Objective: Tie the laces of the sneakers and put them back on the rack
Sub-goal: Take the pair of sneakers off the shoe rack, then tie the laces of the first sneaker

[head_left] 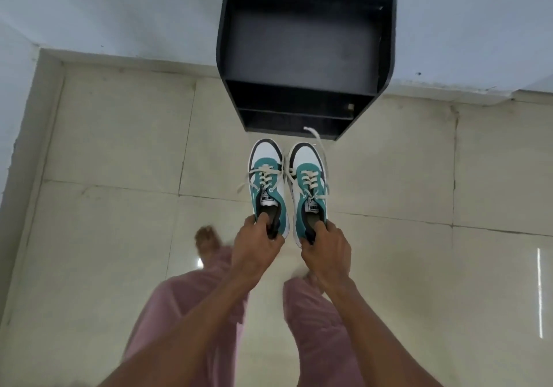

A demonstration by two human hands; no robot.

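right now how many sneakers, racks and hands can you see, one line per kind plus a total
sneakers: 2, left sneaker and right sneaker, laces loose
racks: 1, black rack, nothing visible on its shelves
hands: 2, left hand and right hand, each gripping one sneaker by the heel
total: 5

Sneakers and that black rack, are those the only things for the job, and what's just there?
For the job:
left sneaker, loose laces, held at the heel by the left hand
right sneaker, loose laces, held by the right hand
black rack by the wall, shelves bare

Just there:
tiled floor
wall
pink trousers
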